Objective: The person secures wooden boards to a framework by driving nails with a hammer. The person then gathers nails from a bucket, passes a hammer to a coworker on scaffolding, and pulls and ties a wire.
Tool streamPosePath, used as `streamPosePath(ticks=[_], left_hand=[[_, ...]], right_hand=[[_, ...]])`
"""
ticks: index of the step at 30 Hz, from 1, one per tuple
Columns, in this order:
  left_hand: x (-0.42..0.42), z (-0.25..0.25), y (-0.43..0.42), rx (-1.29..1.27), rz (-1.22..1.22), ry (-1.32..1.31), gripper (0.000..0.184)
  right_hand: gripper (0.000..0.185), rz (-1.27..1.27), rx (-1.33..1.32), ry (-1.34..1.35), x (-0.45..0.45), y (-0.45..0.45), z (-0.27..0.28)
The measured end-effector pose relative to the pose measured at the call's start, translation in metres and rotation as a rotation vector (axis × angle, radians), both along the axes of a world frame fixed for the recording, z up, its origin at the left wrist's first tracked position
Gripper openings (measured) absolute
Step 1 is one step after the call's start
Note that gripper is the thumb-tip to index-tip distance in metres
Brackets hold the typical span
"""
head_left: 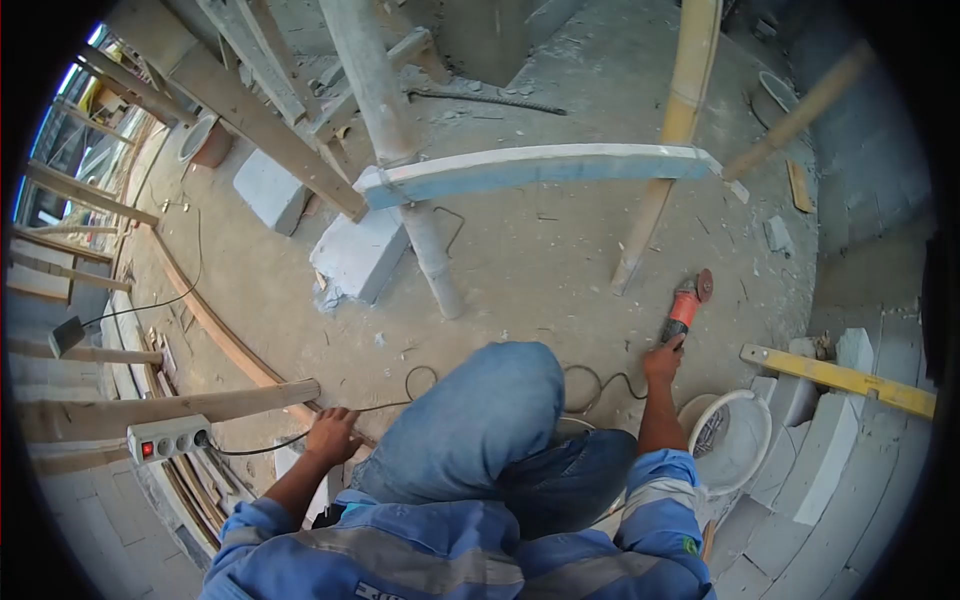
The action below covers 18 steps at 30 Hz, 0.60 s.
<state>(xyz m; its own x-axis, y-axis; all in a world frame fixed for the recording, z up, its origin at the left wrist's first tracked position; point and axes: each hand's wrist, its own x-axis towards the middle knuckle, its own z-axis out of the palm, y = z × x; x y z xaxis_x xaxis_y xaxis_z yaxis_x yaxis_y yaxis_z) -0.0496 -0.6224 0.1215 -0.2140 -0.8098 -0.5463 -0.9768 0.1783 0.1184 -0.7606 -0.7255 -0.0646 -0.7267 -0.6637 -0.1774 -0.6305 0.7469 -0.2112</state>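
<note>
My right hand (662, 362) is wrapped round the handle of a red and black angle grinder (682, 310). The grinder points away from me, low over the concrete floor, its disc at the far end. On the left, my left hand (334, 437) rests with fingers stretched out beside the end of a wooden pole (240, 401) and a long wooden strip (213, 325). A dark cord (262, 452) runs from a grey power strip (170, 440) towards that hand. Whether the palm touches the wood or the cord, I cannot tell.
A pale board (540, 172) spans two upright poles ahead. White blocks (362, 250) lie behind the left pole. By my right arm stands a white bucket (762, 430) with small metal pieces inside. A yellow spirit level (850, 381) lies across blocks at right.
</note>
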Motion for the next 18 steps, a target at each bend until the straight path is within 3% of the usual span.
streamPosePath(ticks=[3,7,8,10,13,15,17,18], left_hand=[[0.01,0.049,-0.013,0.06,0.036,-0.009,0.062],[-0.004,0.116,-0.03,-0.163,0.256,0.072,0.057],[-0.007,0.128,-0.03,-0.178,0.363,0.167,0.053],[-0.003,0.138,-0.011,-0.19,0.552,0.299,0.047],[0.016,0.134,0.025,-0.216,0.774,0.363,0.044],[0.026,0.124,0.059,-0.368,1.098,0.358,0.042],[0.033,0.122,0.09,-0.76,1.289,0.249,0.047],[0.038,0.119,0.1,-0.96,1.371,0.191,0.05]], right_hand=[[0.09,-0.011,0.035,-0.001,0.019,-0.002,0.007],[0.08,0.077,0.079,-0.165,0.025,0.01,0.029],[0.078,0.128,0.02,-0.003,0.029,0.021,0.01],[0.074,0.225,0.183,0.091,0.031,0.017,-0.007],[0.069,0.221,-0.081,-0.275,0.059,-0.035,0.034],[0.063,0.288,-0.355,-0.761,0.094,-0.085,0.052],[0.058,0.288,-0.707,-1.074,0.205,-0.1,0.179],[0.055,0.403,-0.756,-1.02,0.249,-0.109,0.218]])
